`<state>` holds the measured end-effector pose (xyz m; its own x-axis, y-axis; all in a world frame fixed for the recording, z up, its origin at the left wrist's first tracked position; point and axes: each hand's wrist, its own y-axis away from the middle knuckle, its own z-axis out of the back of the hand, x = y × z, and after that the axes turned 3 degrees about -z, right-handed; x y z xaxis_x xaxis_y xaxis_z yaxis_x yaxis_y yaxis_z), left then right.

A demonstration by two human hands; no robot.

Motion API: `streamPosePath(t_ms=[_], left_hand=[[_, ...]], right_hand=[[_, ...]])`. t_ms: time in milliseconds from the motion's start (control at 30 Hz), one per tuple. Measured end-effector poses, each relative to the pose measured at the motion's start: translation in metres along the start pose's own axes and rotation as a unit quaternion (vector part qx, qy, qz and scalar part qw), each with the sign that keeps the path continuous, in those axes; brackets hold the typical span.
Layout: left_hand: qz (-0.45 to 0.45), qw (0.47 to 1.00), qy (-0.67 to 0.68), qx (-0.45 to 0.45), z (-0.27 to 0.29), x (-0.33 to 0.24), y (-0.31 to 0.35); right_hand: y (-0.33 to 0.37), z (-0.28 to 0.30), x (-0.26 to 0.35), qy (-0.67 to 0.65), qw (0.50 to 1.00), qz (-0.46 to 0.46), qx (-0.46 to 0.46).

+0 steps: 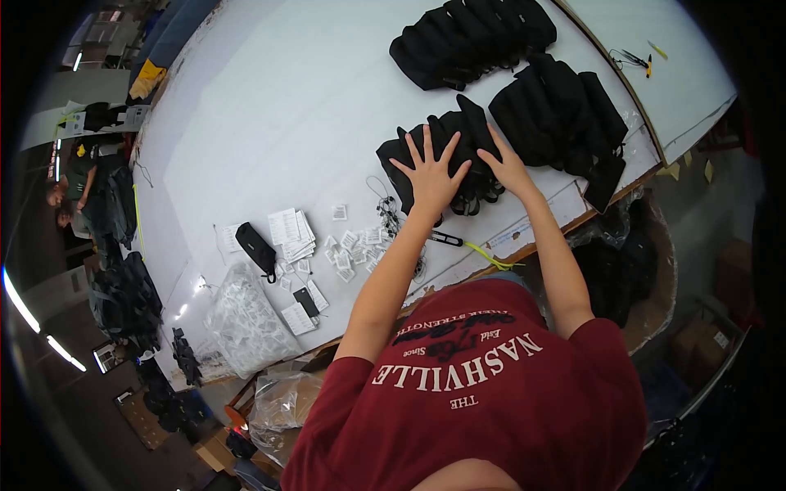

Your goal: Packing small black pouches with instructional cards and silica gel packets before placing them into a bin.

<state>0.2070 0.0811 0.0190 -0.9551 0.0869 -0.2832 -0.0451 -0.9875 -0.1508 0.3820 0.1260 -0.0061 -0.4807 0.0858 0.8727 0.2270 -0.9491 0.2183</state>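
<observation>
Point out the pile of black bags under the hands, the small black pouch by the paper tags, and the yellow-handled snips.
pile of black bags [471,135], head view, top fold.
small black pouch [255,245], head view, middle of body.
yellow-handled snips [446,238], head view, black blade.

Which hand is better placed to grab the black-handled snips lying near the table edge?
Left, probably. The left hand rests on the black bag stack directly above the snips; the right hand sits farther over.

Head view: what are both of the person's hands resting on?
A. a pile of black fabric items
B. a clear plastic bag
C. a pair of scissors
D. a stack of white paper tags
A: the left hand and right hand lie flat, fingers spread, on the pile of black fabric items on the white table.
</observation>
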Motion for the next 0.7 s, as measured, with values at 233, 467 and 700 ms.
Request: streamPosePath(t_ms=[233,467,700], left_hand=[[0.007,1.000,0.005,0.007,0.001,0.000,0.000],[0.003,1.000,0.005,0.014,0.002,-0.002,0.000],[0.002,1.000,0.011,0.021,0.001,-0.001,0.000]], right_hand=[[0.007,0.021,0.015,0.117,0.993,0.012,-0.030],[0.007,0.018,-0.004,0.273,0.926,0.111,-0.237],[-0.011,0.035,-0.026,0.381,0.887,0.085,-0.247]])
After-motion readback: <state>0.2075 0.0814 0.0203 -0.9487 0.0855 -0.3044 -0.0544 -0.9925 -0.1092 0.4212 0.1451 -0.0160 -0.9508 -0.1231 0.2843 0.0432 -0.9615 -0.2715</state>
